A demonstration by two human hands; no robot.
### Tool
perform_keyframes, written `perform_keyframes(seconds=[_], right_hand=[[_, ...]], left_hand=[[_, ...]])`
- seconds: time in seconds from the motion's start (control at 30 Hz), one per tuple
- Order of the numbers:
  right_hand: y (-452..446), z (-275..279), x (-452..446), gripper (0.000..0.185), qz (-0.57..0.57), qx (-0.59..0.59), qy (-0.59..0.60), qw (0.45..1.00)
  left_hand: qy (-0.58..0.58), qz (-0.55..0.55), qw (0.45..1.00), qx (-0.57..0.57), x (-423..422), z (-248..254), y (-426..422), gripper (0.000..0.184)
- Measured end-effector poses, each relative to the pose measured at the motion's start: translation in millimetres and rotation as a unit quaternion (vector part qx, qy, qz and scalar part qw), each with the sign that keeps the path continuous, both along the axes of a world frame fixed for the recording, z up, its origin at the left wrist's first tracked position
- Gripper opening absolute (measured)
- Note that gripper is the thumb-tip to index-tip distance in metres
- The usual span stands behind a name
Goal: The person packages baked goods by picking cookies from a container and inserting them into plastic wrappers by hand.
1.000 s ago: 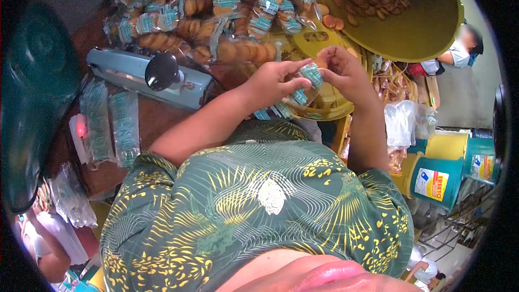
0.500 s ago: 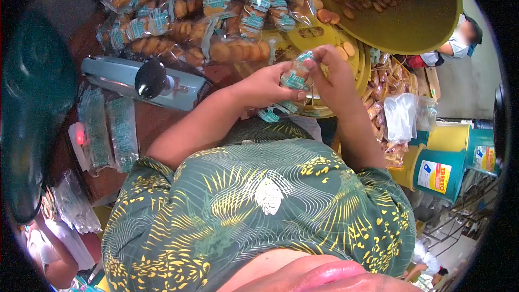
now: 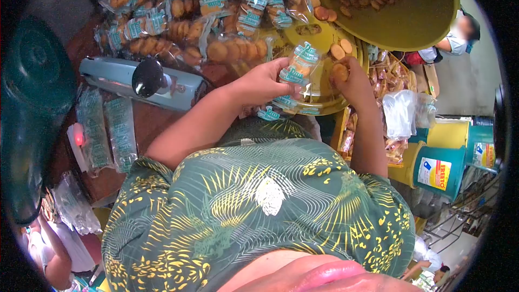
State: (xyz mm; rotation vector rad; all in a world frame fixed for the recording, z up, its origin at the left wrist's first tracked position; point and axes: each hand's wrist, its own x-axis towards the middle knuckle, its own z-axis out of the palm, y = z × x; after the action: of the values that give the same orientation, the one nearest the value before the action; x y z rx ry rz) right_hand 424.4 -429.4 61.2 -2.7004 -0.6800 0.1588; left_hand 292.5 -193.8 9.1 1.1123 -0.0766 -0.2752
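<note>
My left hand point(image 3: 266, 82) is closed on the lower edge of a clear plastic bag point(image 3: 303, 64) with teal print and some cookies inside. My right hand point(image 3: 357, 82) pinches a round brown cookie point(image 3: 339, 73), just right of the bag and apart from it. Whether it grips more than one cookie I cannot tell. Beside those fingers, loose cookies point(image 3: 337, 51) lie on a yellow lid-like surface point(image 3: 294, 31). Below my left hand are flat printed bags point(image 3: 270, 112), partly covered by it.
Filled cookie packs point(image 3: 213, 0) are heaped at the back. A yellow tub point(image 3: 432, 35) of cookies tilts at the upper right. A blue bag sealer point(image 3: 121, 82) stands left, near flat printed bags point(image 3: 120, 132). Packaged goods point(image 3: 386, 78) and buckets point(image 3: 440, 167) are right; other people are around.
My right hand has left the bag's top, moved down and right, and taken a cookie. The bag in my left hand now shows its whole upper part.
</note>
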Motion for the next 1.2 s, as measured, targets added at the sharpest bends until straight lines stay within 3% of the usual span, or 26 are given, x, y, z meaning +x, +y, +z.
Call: perform_keyframes(seconds=[0.1,0.2,0.3,0.4,0.6,0.7,0.8,0.83,0.9,1.0,1.03,1.13,1.2], right_hand=[[-1.2,-3.1,5.5,0.039,0.022,0.025,-0.031,0.999],[-1.3,-7.8,13.7,0.036,0.119,0.022,-0.142,0.982],[7.3,-6.6,10.4,0.033,0.058,-0.016,-0.001,0.998],[10.7,-1.8,11.7,0.031,0.043,0.047,0.094,0.994],[9.7,-16.4,59.9,0.034,0.053,0.051,-0.166,0.983],[11.8,-16.4,56.2,0.031,0.047,-0.062,-0.2,0.977],[18.8,0.3,46.6,0.025,-0.016,-0.007,-0.017,1.0],[18.8,3.1,45.4,0.025,0.0,0.073,0.011,0.997],[15.4,6.7,42.2,0.028,0.026,0.232,0.07,0.97],[29.4,28.7,22.5,0.024,0.107,0.362,0.143,0.915],[39.1,44.2,6.6,0.022,0.142,0.361,0.216,0.896],[46.7,47.7,-5.4,0.02,0.268,0.212,0.263,0.902],[50.6,39.9,-4.2,0.022,0.244,0.21,0.17,0.931]], left_hand=[[0.002,0.001,1.0,0.001,0.4,-0.4,0.0,0.053],[-0.017,0.0,1.0,-0.014,2.4,-7.0,0.3,0.052],[-0.023,0.005,0.999,-0.025,3.5,-8.6,-0.2,0.052],[-0.005,0.0,1.0,-0.012,1.0,-4.0,2.0,0.052],[-0.018,-0.008,1.0,-0.015,2.7,-10.2,1.2,0.053],[-0.031,-0.019,0.999,-0.02,-2.4,-1.5,0.1,0.056],[-0.035,-0.047,0.998,0.006,-3.1,-3.1,1.0,0.059],[-0.038,-0.058,0.998,-0.001,-2.8,-3.6,1.4,0.06],[-0.04,-0.058,0.997,0.015,-4.3,-1.0,1.3,0.06],[-0.03,-0.069,0.997,0.032,-7.5,7.4,1.8,0.06],[-0.027,-0.071,0.996,0.038,-7.6,9.2,2.5,0.06],[-0.099,-0.08,0.99,0.053,-4.9,1.3,1.9,0.046],[-0.074,-0.091,0.992,0.041,-5.5,-3.1,1.1,0.046]])
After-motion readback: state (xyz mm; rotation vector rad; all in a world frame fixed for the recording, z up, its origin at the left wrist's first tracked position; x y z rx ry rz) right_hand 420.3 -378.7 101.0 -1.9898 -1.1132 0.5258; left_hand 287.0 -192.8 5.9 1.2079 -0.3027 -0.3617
